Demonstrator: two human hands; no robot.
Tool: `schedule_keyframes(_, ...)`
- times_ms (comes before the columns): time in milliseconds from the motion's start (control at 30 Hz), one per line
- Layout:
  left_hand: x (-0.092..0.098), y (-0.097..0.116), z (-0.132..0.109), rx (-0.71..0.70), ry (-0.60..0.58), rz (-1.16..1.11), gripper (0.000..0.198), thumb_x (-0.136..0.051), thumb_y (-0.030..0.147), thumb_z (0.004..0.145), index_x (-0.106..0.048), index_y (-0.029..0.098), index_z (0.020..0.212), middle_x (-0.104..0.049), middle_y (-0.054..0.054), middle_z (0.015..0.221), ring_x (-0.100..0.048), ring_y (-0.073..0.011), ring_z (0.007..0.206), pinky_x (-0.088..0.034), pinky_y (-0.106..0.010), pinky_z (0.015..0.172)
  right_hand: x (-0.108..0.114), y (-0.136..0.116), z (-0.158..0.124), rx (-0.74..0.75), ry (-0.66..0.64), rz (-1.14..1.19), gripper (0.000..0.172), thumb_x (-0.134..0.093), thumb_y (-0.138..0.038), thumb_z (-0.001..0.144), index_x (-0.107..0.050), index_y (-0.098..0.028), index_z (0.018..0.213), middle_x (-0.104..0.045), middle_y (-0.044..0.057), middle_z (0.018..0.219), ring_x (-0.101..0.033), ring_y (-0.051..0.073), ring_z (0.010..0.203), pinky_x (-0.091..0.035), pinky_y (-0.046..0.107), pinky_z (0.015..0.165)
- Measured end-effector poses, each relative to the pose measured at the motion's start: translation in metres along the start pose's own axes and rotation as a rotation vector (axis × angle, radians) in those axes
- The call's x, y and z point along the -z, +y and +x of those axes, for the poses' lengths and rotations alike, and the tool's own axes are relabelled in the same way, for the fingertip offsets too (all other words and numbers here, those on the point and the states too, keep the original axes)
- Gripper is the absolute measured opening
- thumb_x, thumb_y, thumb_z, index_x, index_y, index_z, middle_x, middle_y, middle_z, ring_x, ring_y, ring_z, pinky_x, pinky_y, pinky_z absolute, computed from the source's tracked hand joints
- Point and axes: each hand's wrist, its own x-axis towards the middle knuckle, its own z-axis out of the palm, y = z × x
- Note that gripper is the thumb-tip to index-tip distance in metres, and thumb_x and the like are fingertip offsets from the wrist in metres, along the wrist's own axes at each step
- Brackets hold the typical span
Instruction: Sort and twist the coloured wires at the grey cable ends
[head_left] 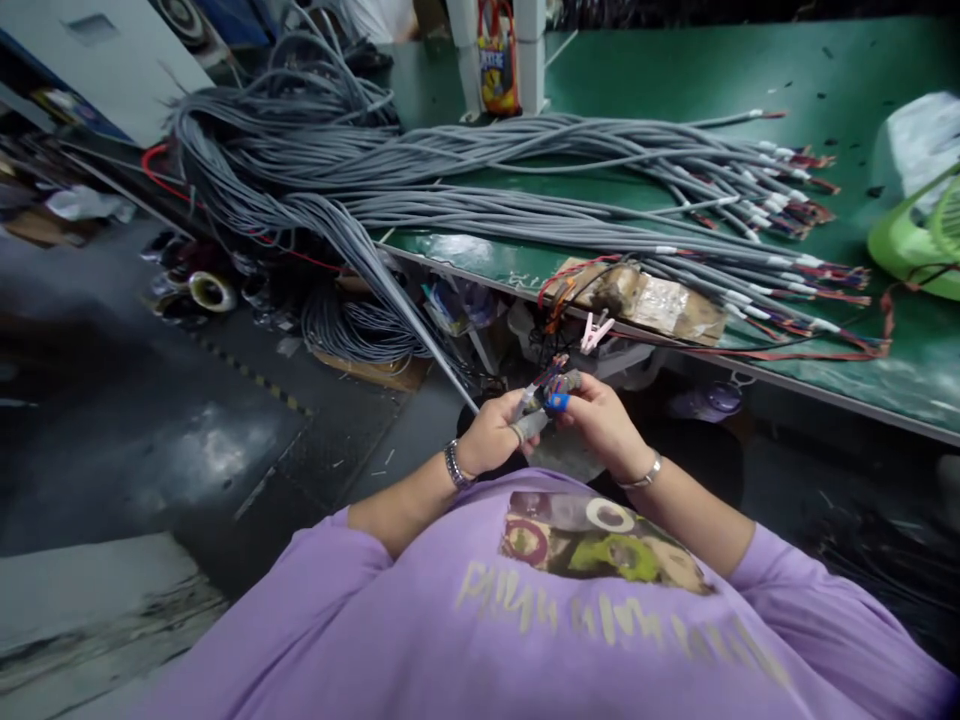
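The grey cable [420,325] you hold runs down off the near edge of the table [675,80] and into your left hand [489,435], beside the other lengths that hang with it. Judge the jacket as springy and fairly smooth: a single length is light, but the hanging run likely tugs back toward the large grey cable bundle [255,160]. Take hold of it on the jacket, close behind the stripped end, where it should bear a firm pinch. The thin coloured wires [559,362] at that end look soft and easily bent, and probably the fragile part, so handle them with a light touch.

The cable end sits in front of your body, below the table's edge, between your two hands. Your left fingers, with grey coverings [531,425] on the tips, are closed around the cable near its end. Your right hand [609,425] is closed too, its thumb in a blue wrap [558,402], pinching at the coloured wires; how many of them lie in that pinch is too small to tell. The wire tips poke up just beyond your fingers, near the pink clip [595,333].
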Motion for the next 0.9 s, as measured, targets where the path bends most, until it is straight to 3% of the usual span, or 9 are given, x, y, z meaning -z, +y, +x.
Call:
schedule_keyframes(133,0.002,0.002,0.009,-0.06,-0.057,0.054,0.024,-0.073,0.038,0.078,-0.061,0.017,0.082,-0.064,0.002,0.06,-0.058,-0.0081,0.047,-0.046,-0.018,0.047,0.003,-0.003,0.001,0.071,-0.038,-0.125,0.018,-0.078,-0.03,0.067,-0.067,-0.019,0.074,-0.058,-0.003,0.062,-0.044,0.008,0.05,-0.037,0.022,0.046)
schedule_keyframes(300,-0.002,0.009,0.013,0.019,-0.018,-0.076,0.036,-0.076,0.047,0.073,-0.056,0.017,0.072,-0.061,0.002,0.053,-0.055,-0.0085,0.04,-0.042,-0.018,0.04,0.005,-0.006,0.0,0.064,-0.053,-0.132,0.026,-0.078,-0.04,0.071,-0.065,-0.02,0.081,-0.06,-0.003,0.066,-0.047,0.009,0.053,-0.041,0.023,0.049)
schedule_keyframes(433,-0.004,0.013,0.012,0.056,0.001,-0.087,0.038,-0.078,0.048,0.071,-0.055,0.018,0.077,-0.062,0.002,0.051,-0.056,-0.0098,0.038,-0.038,-0.018,0.037,0.006,-0.006,0.003,0.097,-0.023,-0.143,0.028,-0.083,-0.039,0.068,-0.065,-0.02,0.078,-0.063,-0.001,0.07,-0.052,0.011,0.058,-0.044,0.023,0.051)
schedule_keyframes(667,-0.007,0.002,0.018,0.001,0.237,-0.267,0.039,-0.072,0.052,0.077,-0.054,0.018,0.08,-0.069,0.0,0.065,-0.063,-0.011,0.045,-0.036,-0.017,0.036,0.002,-0.001,0.001,0.006,0.028,-0.018,0.019,-0.081,-0.033,0.068,-0.067,-0.02,0.072,-0.056,-0.003,0.06,-0.043,0.008,0.05,-0.041,0.024,0.048)
schedule_keyframes(800,-0.008,0.0,0.02,0.017,0.267,-0.323,0.039,-0.073,0.051,0.076,-0.054,0.017,0.073,-0.066,0.001,0.061,-0.059,-0.0086,0.041,-0.034,-0.016,0.035,0.009,0.005,-0.003,0.099,0.007,-0.104,0.02,-0.082,-0.035,0.069,-0.068,-0.021,0.073,-0.06,-0.001,0.067,-0.047,0.011,0.056,-0.043,0.025,0.051)
schedule_keyframes(900,-0.008,0.003,0.019,0.035,0.246,-0.304,0.039,-0.074,0.048,0.076,-0.053,0.016,0.067,-0.063,0.002,0.055,-0.055,-0.0068,0.037,-0.033,-0.016,0.034,0.016,0.004,-0.001,0.09,-0.043,-0.137,0.027,-0.08,-0.04,0.072,-0.069,-0.021,0.089,-0.066,0.002,0.081,-0.055,0.013,0.065,-0.049,0.026,0.057)
